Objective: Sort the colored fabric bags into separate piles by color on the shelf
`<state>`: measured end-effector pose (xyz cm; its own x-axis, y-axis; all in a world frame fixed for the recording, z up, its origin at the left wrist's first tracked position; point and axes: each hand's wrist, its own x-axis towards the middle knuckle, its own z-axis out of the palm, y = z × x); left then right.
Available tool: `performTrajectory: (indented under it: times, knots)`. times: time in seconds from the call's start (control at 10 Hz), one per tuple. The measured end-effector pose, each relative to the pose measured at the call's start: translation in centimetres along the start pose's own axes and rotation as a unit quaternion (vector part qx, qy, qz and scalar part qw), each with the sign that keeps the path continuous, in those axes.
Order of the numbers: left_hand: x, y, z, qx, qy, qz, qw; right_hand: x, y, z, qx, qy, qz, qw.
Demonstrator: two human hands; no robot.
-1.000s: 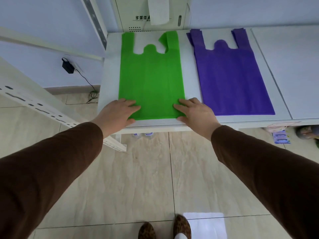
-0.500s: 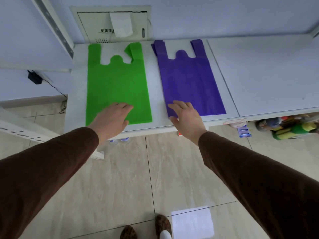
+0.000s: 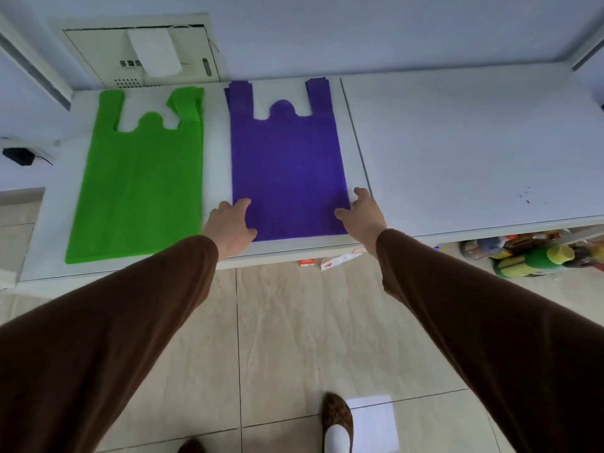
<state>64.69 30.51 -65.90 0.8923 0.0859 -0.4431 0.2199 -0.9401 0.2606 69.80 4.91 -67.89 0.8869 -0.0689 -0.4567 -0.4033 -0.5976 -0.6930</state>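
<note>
Now both hands (image 3: pixel 230 225) (image 3: pixel 362 212) flank the purple bag (image 3: pixel 287 171).

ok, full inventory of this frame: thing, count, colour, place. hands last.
green bag pile: one, green, flat on the shelf's left part
purple bag pile: one, purple, flat on the shelf, right of the green
shelf: one, white, across the frame
wall panel: one, cream, behind the green pile, white paper on it
black adapter: one, black, far left on the wall
packaged goods: several, mixed colours, under the shelf at right
left hand: fingers flat on the purple pile's near left corner
right hand: fingers at the purple pile's near right corner
</note>
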Motion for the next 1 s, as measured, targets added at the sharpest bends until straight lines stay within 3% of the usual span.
performTrajectory:
  times: [0.1,0.2,0.3,0.4,0.6,0.8,0.9,1.0]
  knots:
    - [0.5,0.6,0.6,-0.006,-0.003,-0.014,1.000,0.7,0.1,-0.2,-0.001,-0.012,-0.025,1.000]
    - [0.8,0.6,1.0,0.057,0.044,0.018,0.997,0.9,1.1,-0.4,-0.157,0.013,-0.136,0.978]
    - [1.4,0.7,0.8,0.122,0.083,0.111,0.983,0.9,1.8,-1.2,-0.307,0.007,-0.260,0.916]
    - [1.8,0.5,0.7,0.249,0.082,0.209,0.942,1.0,2.7,-2.3,-0.448,-0.019,-0.360,0.818]
    - [1.7,-0.5,1.7,0.295,0.101,0.220,0.924,1.4,3.2,-2.3,-0.498,0.009,-0.431,0.752]
    - [1.5,0.0,1.6,0.296,0.076,0.200,0.931,0.9,3.2,-2.3,-0.522,-0.002,-0.418,0.744]
    - [0.4,0.8,1.8,0.257,0.058,0.169,0.950,-0.4,3.3,-2.1,-0.501,-0.005,-0.385,0.775]
    - [-2.4,1.8,1.0,0.141,0.015,0.141,0.980,-2.9,2.2,-3.2,-0.419,-0.005,-0.326,0.847]
